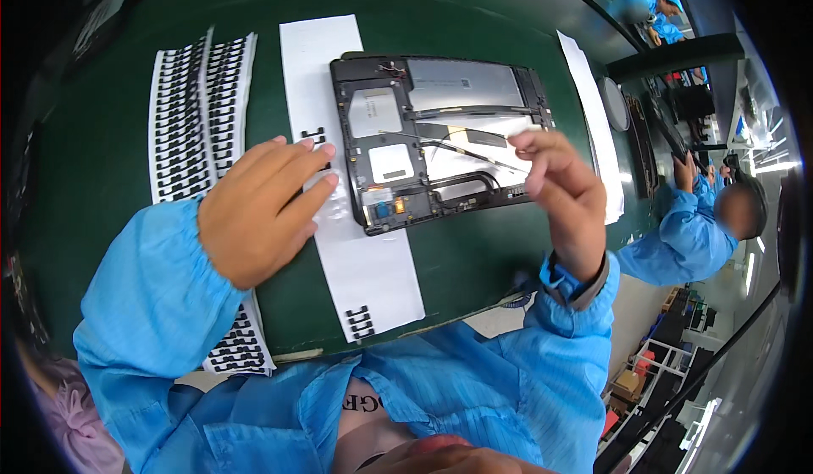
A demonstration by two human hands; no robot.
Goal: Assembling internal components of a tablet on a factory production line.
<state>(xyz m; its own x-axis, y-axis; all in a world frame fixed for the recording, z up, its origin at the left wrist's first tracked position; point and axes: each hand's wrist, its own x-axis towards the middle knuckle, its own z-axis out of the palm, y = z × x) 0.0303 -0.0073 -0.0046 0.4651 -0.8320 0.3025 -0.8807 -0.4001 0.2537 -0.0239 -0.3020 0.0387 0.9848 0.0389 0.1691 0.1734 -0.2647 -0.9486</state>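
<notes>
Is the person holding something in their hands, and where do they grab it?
Cannot tell: the right hand pinches its fingertips above the open tablet; the left hand lies flat on the white strip.

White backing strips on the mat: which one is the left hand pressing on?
The left hand rests on the middle strip, beside the opened tablet; the sticker-covered strips lie farther left.

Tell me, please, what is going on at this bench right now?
A person in a blue smock works over an opened tablet lying back-up on a green mat. The left hand presses flat on a white backing strip beside it. The right hand hovers over the tablet's right side, fingertips pinched, though what they hold is too small to tell. Sheets of black die-cut pads lie to the left.
</notes>
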